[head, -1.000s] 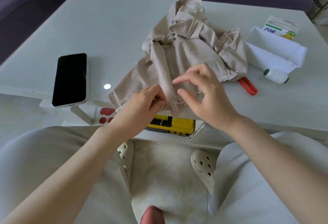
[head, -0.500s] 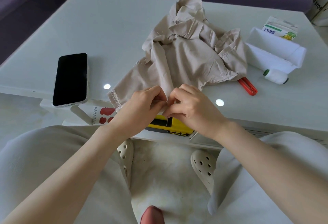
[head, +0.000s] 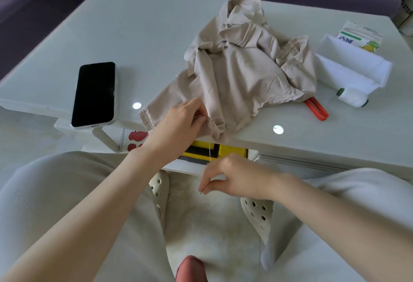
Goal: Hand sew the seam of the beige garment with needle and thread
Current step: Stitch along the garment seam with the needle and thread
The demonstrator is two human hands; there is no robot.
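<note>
1. The right hand (head: 234, 176) pinches the needle (head: 201, 193) between thumb and forefinger below the table (head: 134, 24) edge.
2. The thread (head: 210, 154) runs up to the garment (head: 241, 67).
3. The left hand (head: 181, 123) pinches the seam at the near edge.
4. A phone (head: 95, 93) lies to the left, a spool (head: 353, 97) to the right.
5. The garment is beige, crumpled and frayed.
6. The needle is mostly hidden.
</note>
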